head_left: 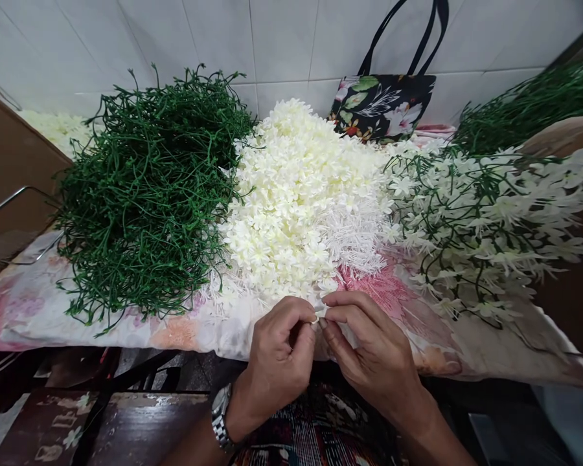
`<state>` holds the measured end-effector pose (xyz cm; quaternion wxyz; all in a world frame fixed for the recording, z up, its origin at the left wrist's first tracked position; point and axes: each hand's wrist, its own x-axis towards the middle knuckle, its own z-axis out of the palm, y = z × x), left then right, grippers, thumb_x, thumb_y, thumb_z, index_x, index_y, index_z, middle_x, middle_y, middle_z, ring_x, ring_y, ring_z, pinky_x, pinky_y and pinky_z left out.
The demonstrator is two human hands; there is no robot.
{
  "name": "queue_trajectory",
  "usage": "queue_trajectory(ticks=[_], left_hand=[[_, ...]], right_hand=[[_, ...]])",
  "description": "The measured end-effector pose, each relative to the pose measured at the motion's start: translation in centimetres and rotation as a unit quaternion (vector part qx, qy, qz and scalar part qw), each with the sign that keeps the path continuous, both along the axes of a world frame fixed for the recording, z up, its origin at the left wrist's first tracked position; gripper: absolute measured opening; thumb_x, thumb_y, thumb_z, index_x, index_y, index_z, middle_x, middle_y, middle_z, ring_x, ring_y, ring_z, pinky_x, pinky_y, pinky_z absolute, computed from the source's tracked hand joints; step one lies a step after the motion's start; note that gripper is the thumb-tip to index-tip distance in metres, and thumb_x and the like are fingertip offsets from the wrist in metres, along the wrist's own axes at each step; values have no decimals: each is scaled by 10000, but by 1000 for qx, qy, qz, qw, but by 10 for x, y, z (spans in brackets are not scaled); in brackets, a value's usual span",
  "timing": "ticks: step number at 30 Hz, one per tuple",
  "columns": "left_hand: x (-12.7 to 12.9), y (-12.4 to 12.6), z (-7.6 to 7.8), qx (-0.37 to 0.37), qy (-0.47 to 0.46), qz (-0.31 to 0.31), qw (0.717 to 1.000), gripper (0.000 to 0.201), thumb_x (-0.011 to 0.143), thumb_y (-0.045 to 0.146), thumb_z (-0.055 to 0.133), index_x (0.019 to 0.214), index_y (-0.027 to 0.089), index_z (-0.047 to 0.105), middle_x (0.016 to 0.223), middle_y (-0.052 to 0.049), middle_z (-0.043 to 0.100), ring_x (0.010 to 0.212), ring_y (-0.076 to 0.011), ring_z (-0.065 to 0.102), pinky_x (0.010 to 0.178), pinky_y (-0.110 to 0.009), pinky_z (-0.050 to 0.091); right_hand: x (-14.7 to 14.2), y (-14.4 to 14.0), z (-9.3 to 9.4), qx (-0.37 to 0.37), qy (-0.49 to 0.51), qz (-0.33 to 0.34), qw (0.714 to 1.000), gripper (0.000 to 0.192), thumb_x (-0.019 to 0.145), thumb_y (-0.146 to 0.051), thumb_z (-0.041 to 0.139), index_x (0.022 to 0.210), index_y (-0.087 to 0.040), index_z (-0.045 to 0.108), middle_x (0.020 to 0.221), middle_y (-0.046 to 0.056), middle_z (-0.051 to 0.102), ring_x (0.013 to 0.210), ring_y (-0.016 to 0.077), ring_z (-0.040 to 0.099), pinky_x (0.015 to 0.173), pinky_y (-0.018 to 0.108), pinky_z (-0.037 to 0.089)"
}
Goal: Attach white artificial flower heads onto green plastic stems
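At the tabletop's (pixel 238 340) near edge, both hands (pixel 282 353) pinch a white bit (pixel 320 314); blossoms (pixel 291 200), stems (pixel 150 188) lie loose, right-end sprays (pixel 490 213) look finished

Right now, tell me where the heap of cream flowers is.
In the head view, the heap of cream flowers lies centrally on the cloth, just beyond the left hand and right hand, with the green stems on its left.
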<state>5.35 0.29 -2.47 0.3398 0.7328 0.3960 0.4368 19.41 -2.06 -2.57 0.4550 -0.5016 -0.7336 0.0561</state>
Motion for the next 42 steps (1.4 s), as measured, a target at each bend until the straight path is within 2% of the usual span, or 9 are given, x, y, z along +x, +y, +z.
queue_trajectory(ticks=[6,13,18,24,27,30,34,39,42], left_hand=[[-10,-3,0,62,12,-63,996,165,833,45,426,850,147,554,754,-58,620,700,-139,585,648,-236,473],[-9,-4,-4,-151,-58,-28,986,129,796,95,513,754,169,610,629,8,572,572,-101,516,527,-199,420],[-5,0,-1,-309,-185,-42,932,74,716,169,603,648,147,620,523,29,508,458,-74,438,439,-184,360],[-4,1,-4,-400,-288,-14,870,186,645,276,730,610,139,610,457,43,493,391,-53,392,408,-176,318],[-3,-1,-5,-424,-327,7,844,233,621,319,761,619,147,603,432,57,468,378,-49,372,391,-164,283],[-2,-4,-6,-400,-334,22,853,223,620,312,768,627,151,613,472,50,485,404,-55,394,398,-165,298],[-1,-7,-9,-347,-318,24,882,180,666,288,729,629,152,617,570,25,524,471,-67,423,437,-176,345],[0,-10,-6,-317,-263,9,911,129,733,216,616,628,152,577,546,35,462,459,-66,383,437,-190,318],[-8,-9,0,-233,-181,8,956,95,762,149,553,673,153,586,607,5,512,532,-94,450,499,-217,372]], right_hand=[[1,-3,0,-10,10,18,1000,132,823,-31,513,809,-153,563,846,82,606,790,150,597,689,263,515],[1,-5,3,-21,-1,29,999,129,829,-44,521,798,-149,590,732,51,573,683,144,568,593,258,487],[1,-5,-1,-25,20,51,998,136,838,-47,515,793,-154,586,681,30,564,629,126,550,555,236,469],[2,-6,-1,-54,61,53,995,40,867,-165,547,884,-189,574,700,8,585,620,117,569,552,218,481],[1,-7,3,-67,57,23,996,300,838,-367,599,1074,-193,538,861,51,628,714,158,613,604,269,524],[-3,-7,4,-92,43,28,994,460,782,-431,649,1149,-188,515,981,87,628,826,198,624,673,319,545],[-9,-6,2,-71,72,45,994,91,847,-163,562,929,-199,579,774,26,624,698,140,607,607,246,517],[-6,-6,-1,-53,72,60,994,111,842,-99,531,856,-199,577,677,-2,601,584,101,592,525,180,486],[0,-4,-6,-51,49,62,996,83,847,-154,535,834,-218,585,683,-1,627,572,114,610,518,188,490]])
